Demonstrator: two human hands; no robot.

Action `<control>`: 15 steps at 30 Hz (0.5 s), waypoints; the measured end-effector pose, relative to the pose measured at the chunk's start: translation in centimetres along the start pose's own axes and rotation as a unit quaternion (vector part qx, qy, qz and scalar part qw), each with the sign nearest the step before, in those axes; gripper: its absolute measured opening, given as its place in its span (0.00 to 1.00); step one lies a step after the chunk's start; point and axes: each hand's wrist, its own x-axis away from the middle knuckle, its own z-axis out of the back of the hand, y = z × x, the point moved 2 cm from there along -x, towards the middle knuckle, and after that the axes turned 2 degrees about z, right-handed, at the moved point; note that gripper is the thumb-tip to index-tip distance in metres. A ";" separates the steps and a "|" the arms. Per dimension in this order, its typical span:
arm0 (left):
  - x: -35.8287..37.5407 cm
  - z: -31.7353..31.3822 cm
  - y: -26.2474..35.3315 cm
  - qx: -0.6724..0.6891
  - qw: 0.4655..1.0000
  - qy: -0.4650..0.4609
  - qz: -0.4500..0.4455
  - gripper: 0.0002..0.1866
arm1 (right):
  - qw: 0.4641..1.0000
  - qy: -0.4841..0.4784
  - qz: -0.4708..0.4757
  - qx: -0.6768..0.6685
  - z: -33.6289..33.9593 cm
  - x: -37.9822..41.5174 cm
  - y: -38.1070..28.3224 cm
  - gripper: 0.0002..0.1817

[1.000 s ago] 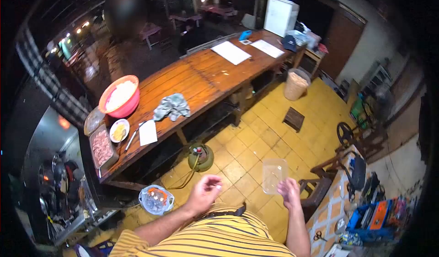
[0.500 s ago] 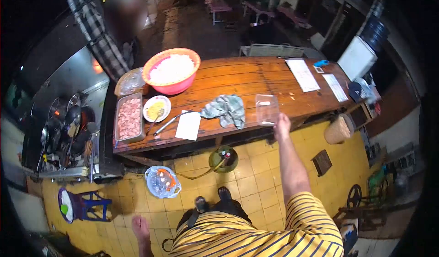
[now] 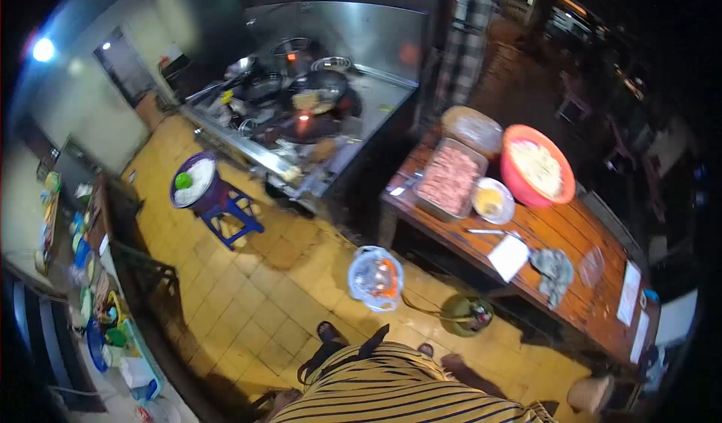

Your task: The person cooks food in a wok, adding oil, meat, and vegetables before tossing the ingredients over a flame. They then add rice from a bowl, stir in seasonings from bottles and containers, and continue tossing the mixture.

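Note:
My right hand point(image 3: 456, 364) hangs low beside my striped shirt, over the yellow floor and away from the table. It looks free of any object, but its fingers are too blurred to judge. At the bottom edge, my left hand point(image 3: 284, 400) is partly seen, its fingers hidden. A clear plastic container point(image 3: 592, 266) lies on the wooden table point(image 3: 519, 231), beside a crumpled checkered cloth point(image 3: 553, 274). Nearest to my right hand is a green gas cylinder point(image 3: 466, 315) with a hose. A plastic bag with orange and white contents point(image 3: 375, 278) stands on the floor before me.
Meat fills a tub point(image 3: 451, 179) near a plate of yellow food point(image 3: 492, 201) and a pink basin point(image 3: 537, 166). Woks point(image 3: 320, 92) crowd the steel stove. A purple rice tub point(image 3: 194, 181) sits on a blue stool point(image 3: 232, 220). A cluttered counter point(image 3: 147, 355) runs along the left.
My view has turned left toward the stove and the left counter. My right hand has left the clear plastic container on the table and dropped to my side.

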 end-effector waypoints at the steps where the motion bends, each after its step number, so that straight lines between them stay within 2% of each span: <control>1: -4.0 -0.8 -0.5 -0.010 1.000 -0.015 0.005 0.17 | 0.938 -0.062 0.230 0.251 -4.2 -0.8 -2.3 0.17; 2: -4.3 0.4 0.3 -0.020 0.999 -0.034 0.008 0.19 | 0.871 -0.058 0.331 0.360 -7.4 -3.7 -2.4 0.18; 3: -5.0 1.7 7.4 -0.107 0.991 -0.068 0.050 0.17 | 0.780 -0.049 0.425 0.456 -10.7 -7.8 -2.6 0.19; 4: -6.0 2.9 12.0 0.027 0.996 0.028 0.081 0.14 | 0.729 -0.091 0.459 0.500 -12.4 -13.0 -3.6 0.19; 5: -8.7 5.0 14.4 0.060 0.997 0.041 0.041 0.14 | 0.675 -0.133 0.487 0.538 -14.0 -16.4 -5.0 0.18; 6: -11.1 7.1 16.4 0.089 0.995 0.053 0.003 0.14 | 0.675 -0.134 0.490 0.535 -15.5 -14.6 -9.3 0.18; 7: -12.7 9.1 20.1 0.056 0.996 0.062 -0.006 0.14 | 0.854 -0.119 0.305 0.405 -16.8 -14.0 -16.6 0.20; 8: -14.1 10.8 23.9 0.023 0.997 0.068 -0.014 0.14 | 0.942 -0.071 0.165 0.283 -17.4 -7.8 -25.6 0.20; 9: -16.1 12.4 26.1 0.027 0.996 0.068 -0.042 0.13 | 0.928 -0.026 0.157 0.336 -18.3 -7.9 -30.5 0.21; 10: -18.5 13.6 28.4 0.033 0.995 0.066 -0.073 0.13 | 0.896 0.067 0.285 0.335 -19.3 -7.2 -35.3 0.20; 12: -21.4 15.2 34.8 0.054 0.992 0.068 -0.087 0.13 | 0.953 0.008 0.295 0.063 -21.3 -5.4 -43.4 0.20; 13: -22.6 15.6 37.5 0.075 0.990 0.074 -0.098 0.12 | 0.968 -0.040 0.247 0.027 -22.4 -2.1 -49.1 0.17; 15: -25.9 15.9 41.6 0.109 0.985 0.057 -0.124 0.12 | 0.957 -0.046 0.286 -0.026 -25.3 -2.5 -55.6 0.16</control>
